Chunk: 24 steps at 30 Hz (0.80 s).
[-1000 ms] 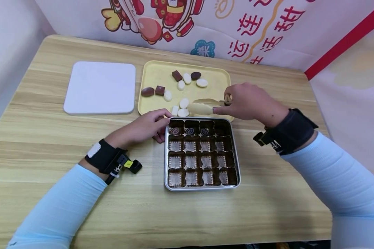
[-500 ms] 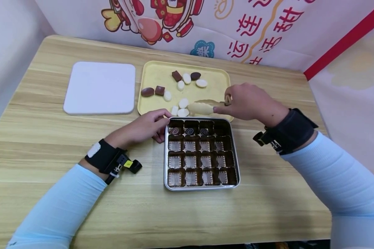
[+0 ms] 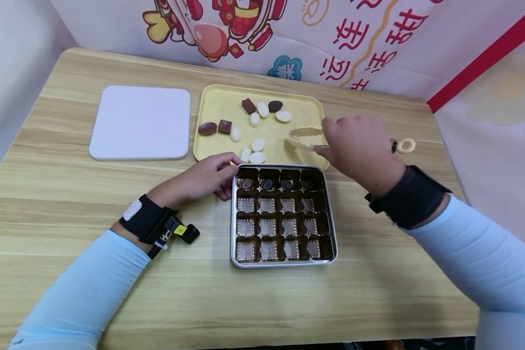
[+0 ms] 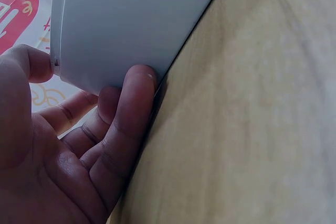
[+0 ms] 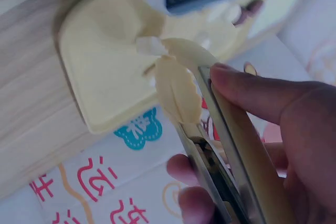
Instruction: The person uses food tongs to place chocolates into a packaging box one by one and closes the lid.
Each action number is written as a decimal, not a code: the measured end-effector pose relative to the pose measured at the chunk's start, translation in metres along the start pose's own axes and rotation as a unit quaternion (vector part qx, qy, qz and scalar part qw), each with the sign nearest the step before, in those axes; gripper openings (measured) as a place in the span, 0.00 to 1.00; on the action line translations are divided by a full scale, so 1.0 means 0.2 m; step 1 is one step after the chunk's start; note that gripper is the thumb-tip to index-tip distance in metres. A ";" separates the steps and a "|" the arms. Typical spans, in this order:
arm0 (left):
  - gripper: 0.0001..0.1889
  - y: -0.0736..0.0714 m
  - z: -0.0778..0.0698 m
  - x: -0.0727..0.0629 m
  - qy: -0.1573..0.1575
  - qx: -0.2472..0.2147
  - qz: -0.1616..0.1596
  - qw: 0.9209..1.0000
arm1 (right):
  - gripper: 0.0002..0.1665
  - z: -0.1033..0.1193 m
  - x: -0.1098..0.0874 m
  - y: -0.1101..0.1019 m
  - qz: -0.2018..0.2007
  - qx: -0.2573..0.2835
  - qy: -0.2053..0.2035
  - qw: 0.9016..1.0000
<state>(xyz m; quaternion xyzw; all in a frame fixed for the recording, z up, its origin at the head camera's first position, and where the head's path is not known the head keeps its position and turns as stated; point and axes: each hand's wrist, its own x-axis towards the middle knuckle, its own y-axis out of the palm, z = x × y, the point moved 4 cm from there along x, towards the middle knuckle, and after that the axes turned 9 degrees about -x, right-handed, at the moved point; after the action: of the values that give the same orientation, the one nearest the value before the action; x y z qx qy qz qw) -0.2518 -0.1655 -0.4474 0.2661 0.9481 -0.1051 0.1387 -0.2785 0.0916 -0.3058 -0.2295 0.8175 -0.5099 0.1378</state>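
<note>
A square chocolate tin (image 3: 283, 265) with brown compartments stands at the middle of the table; swirl-topped chocolates (image 3: 267, 184) fill three cells of its far row. My left hand (image 3: 205, 179) holds its far left corner. In the left wrist view, curled fingers (image 4: 137, 90) press its smooth side and the thumb meets the rim. My right hand (image 3: 358, 148) grips tongs (image 3: 304, 141) with cream scalloped heads and metal arms, low over the yellow tray (image 3: 306, 109). The right wrist view shows a small white piece (image 5: 150, 46) right at the tongs' tips.
On the tray lie white chocolates (image 3: 257, 157), brown square ones (image 3: 225, 127) and dark oval ones (image 3: 275, 106). A white flat lid-like board (image 3: 141, 124) lies left of it. A printed cloth (image 3: 253, 43) hangs behind the wooden table (image 3: 157, 291).
The right hand has turned and shifted right with the tongs, whose heads moved off the nearest white chocolates and swung right. Their ring end now shows. The left hand and tin stay put.
</note>
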 end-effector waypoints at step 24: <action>0.14 0.00 0.00 0.00 -0.006 -0.012 -0.002 1.000 | 0.30 -0.05 0.02 -0.01 0.040 0.046 -0.011 0.998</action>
<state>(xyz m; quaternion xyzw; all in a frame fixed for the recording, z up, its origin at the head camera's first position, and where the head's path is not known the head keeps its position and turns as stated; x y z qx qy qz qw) -0.2514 -0.1647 -0.4473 0.2623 0.9488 -0.0956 0.1475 -0.2864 0.0963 -0.2990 -0.1956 0.8003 -0.5384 0.1772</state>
